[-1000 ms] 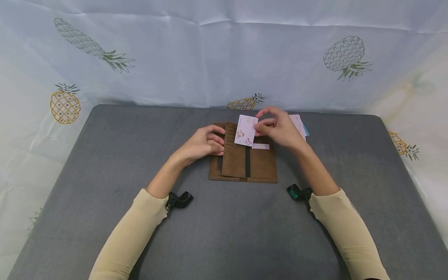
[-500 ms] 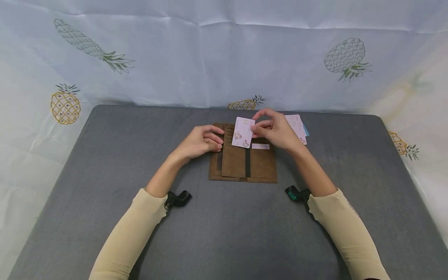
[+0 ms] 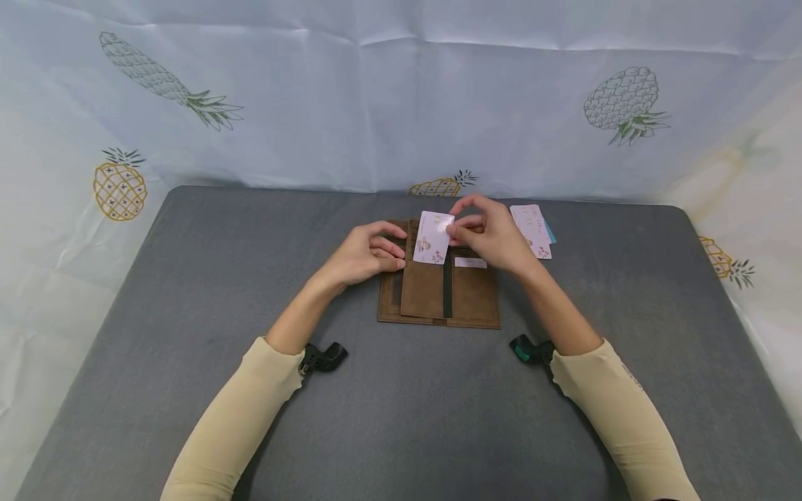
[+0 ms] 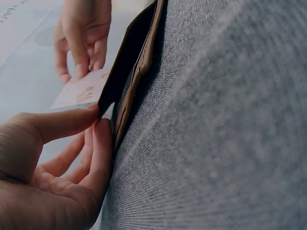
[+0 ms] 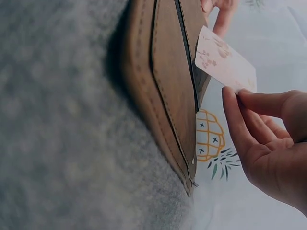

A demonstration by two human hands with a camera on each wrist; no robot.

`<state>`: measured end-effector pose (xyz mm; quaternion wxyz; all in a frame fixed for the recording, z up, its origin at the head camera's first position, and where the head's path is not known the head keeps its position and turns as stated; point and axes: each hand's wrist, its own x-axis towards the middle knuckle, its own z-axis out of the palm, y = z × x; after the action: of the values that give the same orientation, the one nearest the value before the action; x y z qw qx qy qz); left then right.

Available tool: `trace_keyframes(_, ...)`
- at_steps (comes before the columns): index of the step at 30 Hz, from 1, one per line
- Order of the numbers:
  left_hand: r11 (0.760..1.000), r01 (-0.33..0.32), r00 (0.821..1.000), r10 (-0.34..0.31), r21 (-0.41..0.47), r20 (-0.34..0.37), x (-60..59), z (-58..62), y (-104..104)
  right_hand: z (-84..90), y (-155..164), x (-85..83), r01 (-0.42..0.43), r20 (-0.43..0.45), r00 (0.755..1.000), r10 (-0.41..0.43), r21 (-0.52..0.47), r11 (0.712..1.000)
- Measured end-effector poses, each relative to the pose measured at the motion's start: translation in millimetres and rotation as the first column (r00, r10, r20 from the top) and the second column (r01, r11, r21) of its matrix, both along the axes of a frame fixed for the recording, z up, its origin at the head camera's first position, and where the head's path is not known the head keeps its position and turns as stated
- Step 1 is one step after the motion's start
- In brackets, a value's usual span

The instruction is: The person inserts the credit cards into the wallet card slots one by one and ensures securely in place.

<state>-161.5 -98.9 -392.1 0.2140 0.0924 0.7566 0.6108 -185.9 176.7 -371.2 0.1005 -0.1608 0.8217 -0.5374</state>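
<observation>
Thin pink rectangular plastic card (image 3: 433, 237) is pinched by right hand (image 3: 495, 235) fingers (image 3: 462, 224), over open brown suede-like wallet (image 3: 438, 289). Wallet's flap is clamped by left hand (image 3: 363, 254) fingers (image 3: 390, 256), on felt-grey desk (image 3: 188, 292).

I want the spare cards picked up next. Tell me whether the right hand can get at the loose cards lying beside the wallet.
Probably yes. The loose cards lie uncovered on the table just beside the right hand, but its fingers already pinch a pink card.
</observation>
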Motion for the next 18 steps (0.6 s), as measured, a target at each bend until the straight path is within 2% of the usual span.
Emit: trace_keyframes(18, 1.0, -0.002, 1.0, 0.001, -0.013, -0.01, 4.2, 1.8, 1.8, -0.3, -5.8, 5.4, 0.018, -0.046, 0.999, -0.016, 0.042, 0.999)
